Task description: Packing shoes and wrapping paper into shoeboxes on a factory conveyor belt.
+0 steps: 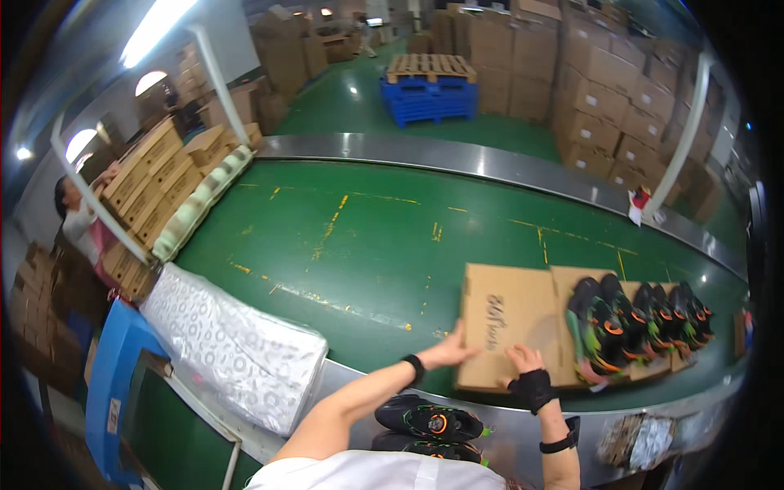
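Observation:
A brown cardboard shoebox [513,314] with handwriting on its lid lies closed on the green belt in front of me. My left hand [445,351] grips the box's left edge, thumb toward the lid and fingers along the side. My right hand [529,377], in a black fingerless wrap, rests on the lid near the front edge with fingers spread. To the right, a pair of black, green and orange sports shoes [606,322] stands on another box, with more such shoes [674,314] farther right. Another black pair [433,420] sits on the metal ledge close to my body.
Patterned wrapping paper [237,347] covers a stack at left, beside a blue frame [114,392]. Stacked cartons [151,180] and a person [77,212] are beyond it. A metal rail [425,155] edges the belt's far side. A clear plastic packet [649,441] lies near right.

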The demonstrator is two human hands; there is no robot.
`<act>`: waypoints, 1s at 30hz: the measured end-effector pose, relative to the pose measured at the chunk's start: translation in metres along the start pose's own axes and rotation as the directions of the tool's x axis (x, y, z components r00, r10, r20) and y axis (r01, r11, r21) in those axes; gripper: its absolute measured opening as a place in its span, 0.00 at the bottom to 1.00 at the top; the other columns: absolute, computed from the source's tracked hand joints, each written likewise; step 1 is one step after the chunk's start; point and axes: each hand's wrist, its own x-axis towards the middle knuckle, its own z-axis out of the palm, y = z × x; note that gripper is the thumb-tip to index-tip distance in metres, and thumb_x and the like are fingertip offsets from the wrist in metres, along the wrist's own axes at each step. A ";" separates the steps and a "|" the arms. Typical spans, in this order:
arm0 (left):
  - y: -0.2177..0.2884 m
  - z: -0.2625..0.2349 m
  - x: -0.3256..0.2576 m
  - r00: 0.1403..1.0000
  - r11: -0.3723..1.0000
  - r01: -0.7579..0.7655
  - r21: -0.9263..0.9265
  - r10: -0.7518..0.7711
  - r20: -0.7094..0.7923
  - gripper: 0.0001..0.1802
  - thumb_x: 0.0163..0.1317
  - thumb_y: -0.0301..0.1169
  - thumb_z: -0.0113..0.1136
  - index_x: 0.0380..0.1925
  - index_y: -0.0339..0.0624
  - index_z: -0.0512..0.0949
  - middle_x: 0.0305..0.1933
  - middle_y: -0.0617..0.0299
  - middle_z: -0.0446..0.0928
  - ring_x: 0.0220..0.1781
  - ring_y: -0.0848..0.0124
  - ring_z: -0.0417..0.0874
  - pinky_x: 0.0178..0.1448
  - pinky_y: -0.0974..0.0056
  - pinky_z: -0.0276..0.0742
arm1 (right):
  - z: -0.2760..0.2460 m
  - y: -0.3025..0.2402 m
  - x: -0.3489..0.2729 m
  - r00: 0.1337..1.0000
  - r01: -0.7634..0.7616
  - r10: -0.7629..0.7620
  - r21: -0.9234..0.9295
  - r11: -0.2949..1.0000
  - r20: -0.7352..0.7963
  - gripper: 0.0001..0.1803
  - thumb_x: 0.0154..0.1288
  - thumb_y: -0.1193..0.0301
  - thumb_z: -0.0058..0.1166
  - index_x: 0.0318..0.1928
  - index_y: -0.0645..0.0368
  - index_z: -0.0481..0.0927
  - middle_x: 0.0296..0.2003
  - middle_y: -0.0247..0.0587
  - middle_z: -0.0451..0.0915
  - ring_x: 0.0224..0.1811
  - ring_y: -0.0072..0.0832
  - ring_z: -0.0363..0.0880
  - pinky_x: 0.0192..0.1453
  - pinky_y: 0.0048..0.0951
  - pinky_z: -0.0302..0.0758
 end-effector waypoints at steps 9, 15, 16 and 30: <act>0.121 0.047 0.020 0.968 0.978 0.188 0.089 -0.169 -0.183 0.40 0.47 0.36 0.59 0.56 0.36 0.48 0.42 0.52 0.71 0.40 0.65 0.75 0.39 0.64 0.74 | -0.024 0.004 -0.041 0.987 -0.021 0.026 0.034 0.999 -0.158 0.45 0.27 0.62 0.65 0.53 0.58 0.63 0.53 0.51 0.59 0.41 0.46 0.62 0.46 0.41 0.64; 0.187 0.037 0.004 0.918 0.922 0.386 -0.033 -0.388 -0.088 0.30 0.55 0.46 0.49 0.49 0.32 0.63 0.37 0.49 0.71 0.38 0.62 0.75 0.44 0.62 0.71 | -0.016 0.005 -0.040 0.874 0.010 0.123 0.270 0.963 -0.470 0.41 0.32 0.63 0.57 0.53 0.65 0.61 0.50 0.53 0.63 0.49 0.48 0.60 0.54 0.41 0.58; 0.162 0.046 0.000 0.957 0.953 0.212 0.218 -0.157 -0.245 0.28 0.56 0.48 0.46 0.47 0.33 0.66 0.40 0.48 0.69 0.41 0.61 0.73 0.47 0.61 0.69 | -0.014 0.003 -0.040 0.845 -0.018 0.149 0.250 0.968 -0.514 0.42 0.34 0.60 0.58 0.53 0.64 0.61 0.50 0.53 0.63 0.49 0.48 0.61 0.53 0.42 0.58; 0.178 0.051 -0.070 0.991 0.577 -0.026 0.816 0.122 -0.055 0.27 0.61 0.47 0.35 0.58 0.50 0.56 0.65 0.52 0.43 0.67 0.53 0.40 0.57 0.32 0.39 | 0.027 -0.020 -0.064 0.694 -0.087 0.548 0.701 0.708 -0.467 0.42 0.42 0.62 0.62 0.56 0.65 0.57 0.54 0.45 0.59 0.55 0.36 0.59 0.57 0.35 0.58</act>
